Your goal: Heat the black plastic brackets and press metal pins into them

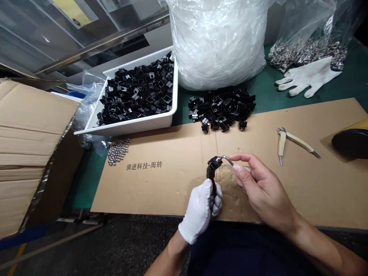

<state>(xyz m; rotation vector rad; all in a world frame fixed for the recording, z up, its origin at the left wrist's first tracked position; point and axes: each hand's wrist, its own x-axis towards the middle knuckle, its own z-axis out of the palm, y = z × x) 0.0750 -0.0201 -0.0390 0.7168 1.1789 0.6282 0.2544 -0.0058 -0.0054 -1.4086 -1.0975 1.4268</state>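
My left hand [199, 207], in a white glove, is wrapped round a dark handled tool [211, 174] above the cardboard. At the tool's upper end sits a small black part [215, 163]. My bare right hand [258, 184] pinches a bent metal rod [227, 158] between thumb and forefinger; its far end meets the black part. Behind my hands lies a pile of black parts [222, 107], some with metal pieces in them. Small metal pins [119, 150] are spread at the left of the cardboard sheet [161, 188].
A white tray [135, 126] heaped with black parts stands at the back left, by a cardboard box [31, 126]. A large plastic bag [218, 42], bagged metal rings [307, 51], a white glove [312, 76] and pliers [299, 142] lie behind and right.
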